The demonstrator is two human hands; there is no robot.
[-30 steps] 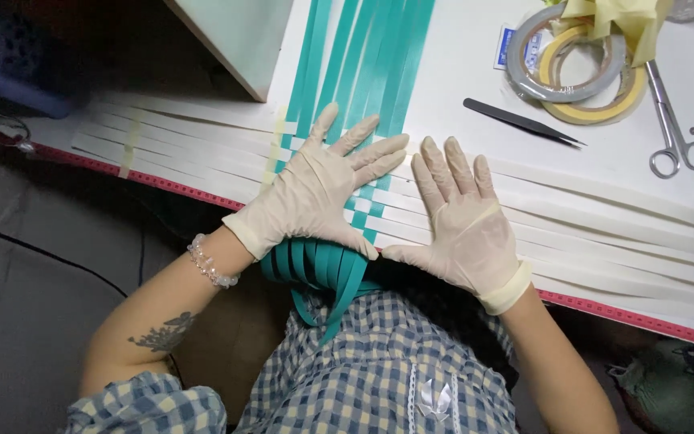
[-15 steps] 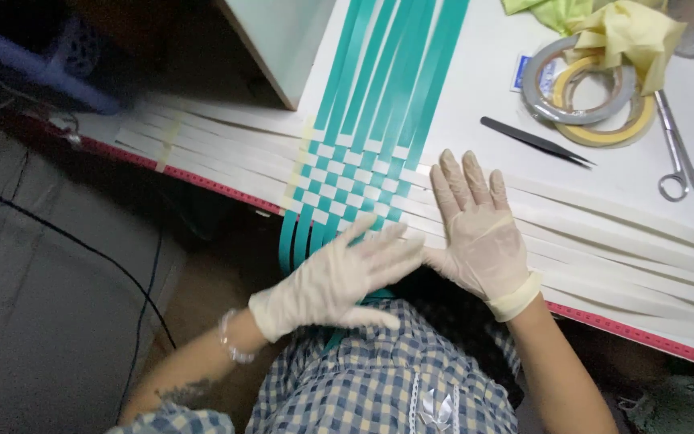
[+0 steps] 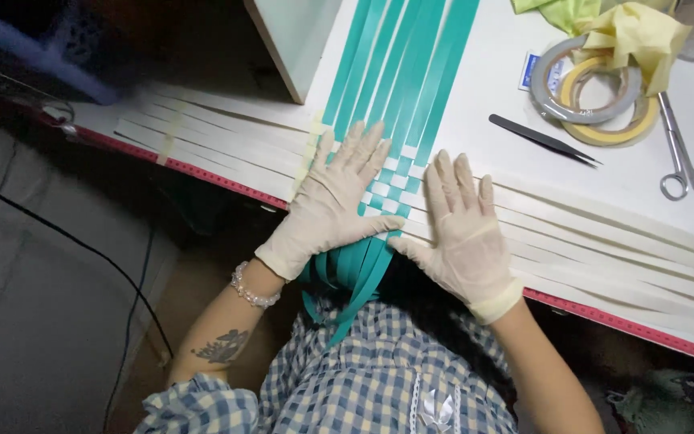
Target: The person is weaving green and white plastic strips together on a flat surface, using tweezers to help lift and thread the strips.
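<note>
Both my hands wear pale latex gloves and lie flat, fingers spread, on a woven patch (image 3: 395,181) where teal strips (image 3: 399,72) cross white strips (image 3: 604,241). My left hand (image 3: 331,201) presses the left side of the weave. My right hand (image 3: 463,229) presses the right side near the table's front edge. Loose teal strip ends (image 3: 355,277) hang off the edge toward my lap. Neither hand grips anything.
Black tweezers (image 3: 544,139), rolls of tape (image 3: 592,88), scissors (image 3: 680,149) and yellow cloth (image 3: 628,32) lie at the back right of the white table (image 3: 491,88). A red ruler edge (image 3: 620,325) runs along the table front. A white board (image 3: 295,40) stands at the left.
My left hand has moved from the hanging teal ends up onto the weave and lies flat there. My right hand has stayed put. The view has shifted slightly.
</note>
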